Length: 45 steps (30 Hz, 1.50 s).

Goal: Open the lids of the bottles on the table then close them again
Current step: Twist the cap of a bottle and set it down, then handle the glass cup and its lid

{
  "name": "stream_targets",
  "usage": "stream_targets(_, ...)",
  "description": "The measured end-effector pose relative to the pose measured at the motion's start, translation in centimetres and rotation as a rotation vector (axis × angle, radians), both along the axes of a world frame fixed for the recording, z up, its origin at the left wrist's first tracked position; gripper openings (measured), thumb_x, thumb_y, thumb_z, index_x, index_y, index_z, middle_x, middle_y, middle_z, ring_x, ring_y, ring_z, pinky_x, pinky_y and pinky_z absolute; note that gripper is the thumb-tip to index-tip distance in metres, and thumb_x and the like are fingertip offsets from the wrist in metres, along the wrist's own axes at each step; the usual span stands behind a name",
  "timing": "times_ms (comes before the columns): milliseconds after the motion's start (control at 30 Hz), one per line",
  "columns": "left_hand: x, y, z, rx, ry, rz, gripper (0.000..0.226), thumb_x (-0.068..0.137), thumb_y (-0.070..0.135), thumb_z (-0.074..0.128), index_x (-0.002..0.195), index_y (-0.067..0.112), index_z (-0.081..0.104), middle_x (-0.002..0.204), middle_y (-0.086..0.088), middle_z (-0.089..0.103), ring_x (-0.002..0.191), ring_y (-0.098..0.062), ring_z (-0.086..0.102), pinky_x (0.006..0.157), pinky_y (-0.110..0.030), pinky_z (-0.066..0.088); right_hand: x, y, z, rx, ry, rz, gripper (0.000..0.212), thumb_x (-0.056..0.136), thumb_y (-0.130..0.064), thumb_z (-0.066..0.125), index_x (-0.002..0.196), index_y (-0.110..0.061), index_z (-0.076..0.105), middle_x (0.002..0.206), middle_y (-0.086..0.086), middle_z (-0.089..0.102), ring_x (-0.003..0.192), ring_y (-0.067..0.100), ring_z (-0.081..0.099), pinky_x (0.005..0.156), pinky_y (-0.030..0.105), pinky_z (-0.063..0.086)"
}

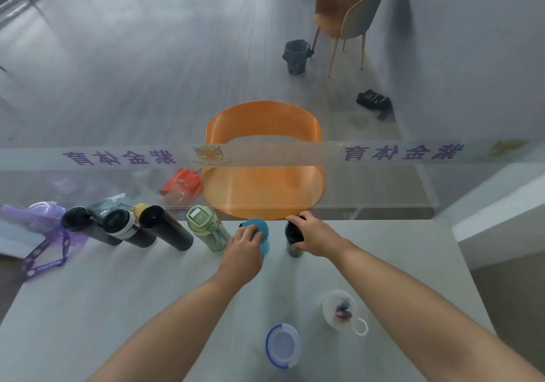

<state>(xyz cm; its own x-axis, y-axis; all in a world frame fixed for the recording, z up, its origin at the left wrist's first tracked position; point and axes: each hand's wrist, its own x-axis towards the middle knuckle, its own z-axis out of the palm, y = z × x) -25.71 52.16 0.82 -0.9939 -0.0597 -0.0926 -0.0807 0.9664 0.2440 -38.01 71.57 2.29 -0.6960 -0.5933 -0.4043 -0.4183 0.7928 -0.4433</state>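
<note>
This looks like a commercial or institutional premises, perhaps a sports business's office or reception area rather than a home; a glass partition (295, 181) rises at the far edge of the grey table (118, 293) and carries a frosted band (265, 157) printed with mirrored purple Chinese characters and a winged emblem (208, 153). Beyond the glass lies a wide, bare stretch of pale plank floor (147, 72) with two orange shell chairs (262, 157), a small bin lined with a black bag (295, 56), a red shopping bag (182, 185) and a dark bundle (375, 103) dropped on the floor.
</note>
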Motion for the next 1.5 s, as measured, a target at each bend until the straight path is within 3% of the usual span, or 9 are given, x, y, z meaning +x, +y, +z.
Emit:
stream_targets(200, 0.3, 0.6, 0.6, 0.001, -0.013, 0.018, 0.043, 0.079, 0.018, 0.048, 0.12, 0.012, 0.056, 0.129, -0.008, 0.051, 0.12, -0.032, 0.045, 0.097, -0.045, 0.043, 0.0, 0.3, -0.2, -0.022, 0.013, -0.007, 0.077, 0.082, -0.031, 0.076, 0.148, -0.032, 0.036, 0.141, 0.006, 0.04, 0.12, 0.035, 0.053, 0.101, 0.044, 0.049)
stream_targets(333, 1.1, 1.0, 1.2, 0.004, -0.002, 0.0, 0.042, 0.087, 0.017, 0.049, 0.129, 0.015, 0.052, 0.136, -0.005, 0.048, 0.126, -0.028, 0.041, 0.105, -0.042, 0.037, 1.1, 0.9, 0.2, -0.026, 0.041, -0.082, 0.101, 0.084, -0.036, 0.077, 0.157, -0.031, 0.008, 0.16, 0.008, 0.026, 0.132, 0.035, 0.049, 0.107, 0.046, 0.046)
stream_targets(400, 1.9, 1.1, 1.4, 0.0, -0.005, -0.02, 0.042, 0.09, 0.018, 0.048, 0.132, 0.016, 0.051, 0.138, -0.004, 0.046, 0.127, -0.027, 0.04, 0.105, -0.041, 0.036, 2.4, 1.7, 0.6, -0.024, 0.061, -0.147, 0.103, 0.086, -0.04, 0.074, 0.159, -0.026, 0.003, 0.164, 0.008, 0.02, 0.14, 0.035, 0.039, 0.113, 0.047, 0.04)
stream_targets(533, 4.2, 0.9, 1.8, 0.016, -0.001, -0.072, 0.041, 0.09, 0.019, 0.048, 0.13, 0.016, 0.052, 0.136, -0.004, 0.048, 0.125, -0.027, 0.042, 0.103, -0.039, 0.037, 6.9, 3.1, 1.7, -0.01, 0.113, -0.22, 0.088, 0.091, -0.046, 0.065, 0.157, -0.014, 0.016, 0.158, 0.009, 0.032, 0.141, 0.03, 0.038, 0.115, 0.042, 0.036)
stream_targets(700, 7.3, 0.5, 2.7, 0.03, 0.023, -0.121, 0.04, 0.089, 0.019, 0.048, 0.129, 0.015, 0.053, 0.132, -0.006, 0.052, 0.12, -0.027, 0.045, 0.102, -0.039, 0.039, 13.7, 3.7, 2.6, 0.037, 0.005, -0.161, 0.068, 0.092, -0.053, 0.06, 0.148, -0.021, 0.04, 0.151, 0.001, 0.043, 0.138, 0.02, 0.042, 0.113, 0.034, 0.036)
stream_targets(833, 10.0, 0.3, 3.0, 0.032, 0.025, -0.161, 0.041, 0.09, 0.02, 0.047, 0.131, 0.017, 0.052, 0.133, -0.004, 0.051, 0.122, -0.025, 0.044, 0.101, -0.038, 0.038, 18.4, 2.8, 3.8, 0.098, -0.098, -0.04, 0.076, 0.089, -0.054, 0.064, 0.152, -0.025, 0.035, 0.158, -0.003, 0.035, 0.144, 0.017, 0.034, 0.116, 0.032, 0.027)
stream_targets(967, 11.5, 0.1, 3.3, 0.038, 0.023, -0.18, 0.041, 0.091, 0.02, 0.047, 0.132, 0.019, 0.051, 0.134, -0.002, 0.051, 0.123, -0.023, 0.044, 0.101, -0.038, 0.039, 21.1, 1.9, 4.0, 0.214, -0.143, 0.054, 0.088, 0.078, -0.054, 0.074, 0.152, -0.036, 0.029, 0.155, -0.001, 0.037, 0.14, 0.023, 0.041, 0.115, 0.041, 0.035)
stream_targets(1133, 11.7, -0.1, 3.6, 0.063, 0.037, -0.163, 0.041, 0.092, 0.02, 0.046, 0.133, 0.02, 0.05, 0.136, -0.001, 0.05, 0.125, -0.021, 0.042, 0.105, -0.037, 0.037, 21.4, 1.2, 3.8, 0.357, -0.084, 0.186, 0.086, 0.077, -0.051, 0.076, 0.149, -0.039, 0.029, 0.146, 0.003, 0.043, 0.131, 0.031, 0.048, 0.106, 0.044, 0.042)
stream_targets(1500, 6.3, 2.0, 3.4, 0.079, 0.049, -0.14, 0.037, 0.09, 0.019, 0.047, 0.126, 0.018, 0.055, 0.128, -0.002, 0.054, 0.117, -0.025, 0.046, 0.098, -0.039, 0.041, 12.9, 1.9, 3.1, 0.262, -0.041, 0.095, 0.072, 0.083, -0.039, 0.072, 0.145, -0.023, 0.039, 0.14, 0.009, 0.047, 0.126, 0.032, 0.051, 0.102, 0.043, 0.046)
